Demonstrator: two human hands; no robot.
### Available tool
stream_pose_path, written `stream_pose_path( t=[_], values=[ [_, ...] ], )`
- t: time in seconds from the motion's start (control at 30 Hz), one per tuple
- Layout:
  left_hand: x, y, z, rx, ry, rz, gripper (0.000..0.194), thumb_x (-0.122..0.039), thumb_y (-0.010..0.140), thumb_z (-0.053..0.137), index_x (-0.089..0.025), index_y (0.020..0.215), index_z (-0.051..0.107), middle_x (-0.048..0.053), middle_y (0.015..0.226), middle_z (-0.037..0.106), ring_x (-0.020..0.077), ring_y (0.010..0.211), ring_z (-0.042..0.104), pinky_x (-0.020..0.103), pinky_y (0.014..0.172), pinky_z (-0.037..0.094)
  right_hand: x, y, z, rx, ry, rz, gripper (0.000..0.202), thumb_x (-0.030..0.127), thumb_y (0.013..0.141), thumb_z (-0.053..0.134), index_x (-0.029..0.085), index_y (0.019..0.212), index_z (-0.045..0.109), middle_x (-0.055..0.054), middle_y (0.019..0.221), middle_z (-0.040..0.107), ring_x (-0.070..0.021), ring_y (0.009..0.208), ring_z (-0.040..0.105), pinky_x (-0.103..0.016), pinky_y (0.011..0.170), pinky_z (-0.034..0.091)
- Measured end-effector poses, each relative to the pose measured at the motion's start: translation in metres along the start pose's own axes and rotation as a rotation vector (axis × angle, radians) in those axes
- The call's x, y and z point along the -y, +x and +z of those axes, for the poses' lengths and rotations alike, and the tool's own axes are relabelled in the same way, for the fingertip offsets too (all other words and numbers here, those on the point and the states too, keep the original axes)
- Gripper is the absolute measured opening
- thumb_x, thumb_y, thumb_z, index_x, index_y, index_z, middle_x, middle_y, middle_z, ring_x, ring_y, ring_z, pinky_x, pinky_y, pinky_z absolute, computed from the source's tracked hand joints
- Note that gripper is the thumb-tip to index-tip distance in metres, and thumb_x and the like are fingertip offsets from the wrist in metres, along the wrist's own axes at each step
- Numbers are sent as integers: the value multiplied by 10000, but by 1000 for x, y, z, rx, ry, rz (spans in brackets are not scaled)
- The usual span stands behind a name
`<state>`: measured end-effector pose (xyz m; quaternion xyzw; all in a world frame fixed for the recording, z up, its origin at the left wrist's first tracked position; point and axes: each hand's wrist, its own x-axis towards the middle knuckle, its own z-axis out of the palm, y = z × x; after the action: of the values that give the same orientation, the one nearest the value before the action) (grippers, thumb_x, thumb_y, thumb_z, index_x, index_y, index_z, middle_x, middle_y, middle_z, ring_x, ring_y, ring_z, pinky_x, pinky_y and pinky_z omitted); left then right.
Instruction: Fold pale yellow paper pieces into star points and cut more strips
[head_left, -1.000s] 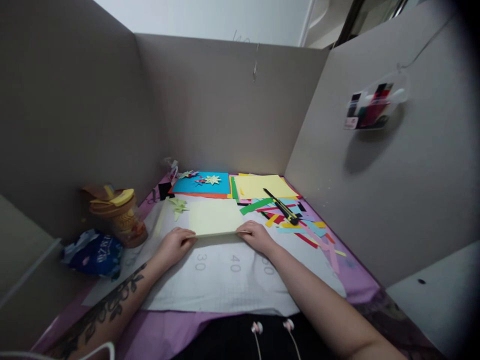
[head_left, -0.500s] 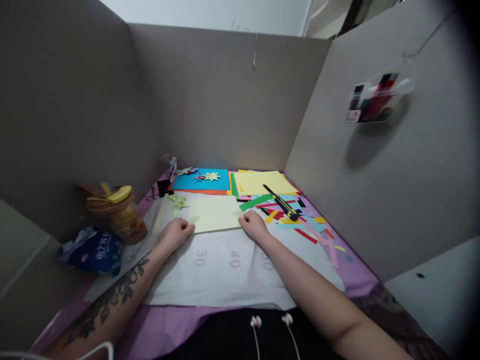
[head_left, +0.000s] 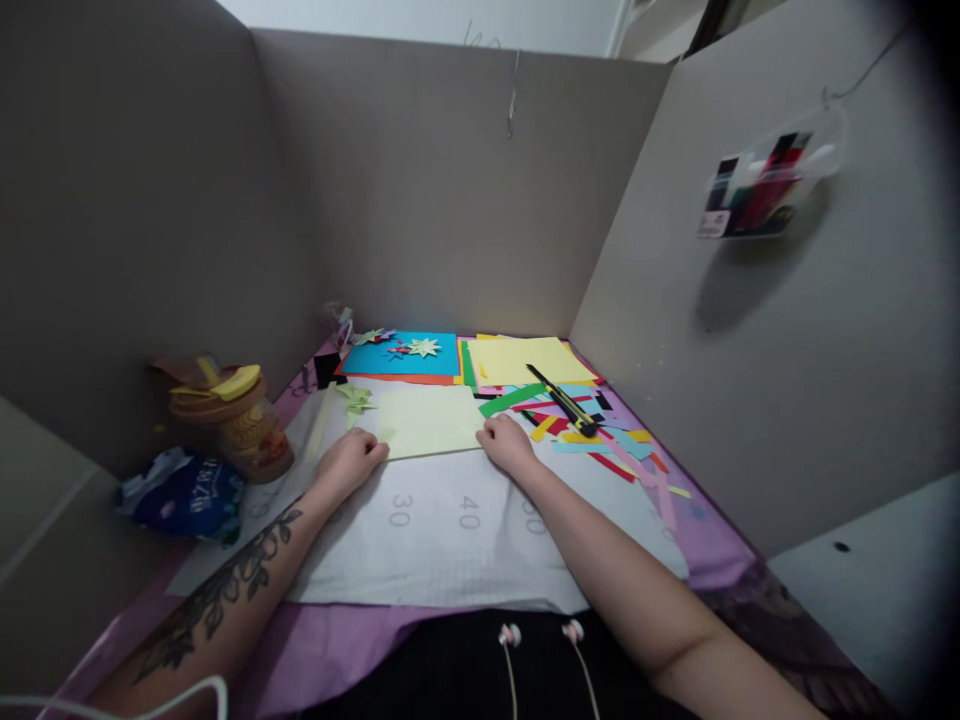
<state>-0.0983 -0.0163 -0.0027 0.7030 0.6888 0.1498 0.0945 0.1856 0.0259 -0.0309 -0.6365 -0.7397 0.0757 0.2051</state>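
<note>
2 hands [head_left: 351, 462] [head_left: 507, 444] w/ 1 ylw sheet [head_left: 431, 424]

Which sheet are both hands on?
The pale green front sheet, between left hand and right hand; the blue sheet and yellow sheet lie farther back, clear of both.

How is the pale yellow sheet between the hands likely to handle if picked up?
The pale yellow sheet is probably light, since its near edge looks thin. It may bend yet roughly hold its shape, as it lies flat with a straight near edge between the left hand and right hand.
</note>
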Motion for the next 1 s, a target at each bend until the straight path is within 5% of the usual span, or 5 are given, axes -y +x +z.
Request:
stream_pose_path(
  t=[0.53, 1.0],
  values=[
    [8, 2, 1, 17, -57, 91, 256, -335, 770, 439, -171, 685, 616, 71, 860, 629, 196, 792, 572, 271, 688, 398, 0, -4, 1, -16, -30, -39, 159, 250, 809, 499, 174, 724, 610, -47, 771, 534, -165, 750, 489, -253, 624, 285],
    [11, 2, 0, 5, -94, 64, 189, -302, 717, 506, -165, 650, 618, 54, 781, 649, 183, 721, 584, 253, 615, 395, 3, -6, -3, 16, -77, -56, 192, 218, 849, 463, 164, 813, 643, -76, 843, 565, -190, 798, 501, -269, 682, 320]
  ],
)
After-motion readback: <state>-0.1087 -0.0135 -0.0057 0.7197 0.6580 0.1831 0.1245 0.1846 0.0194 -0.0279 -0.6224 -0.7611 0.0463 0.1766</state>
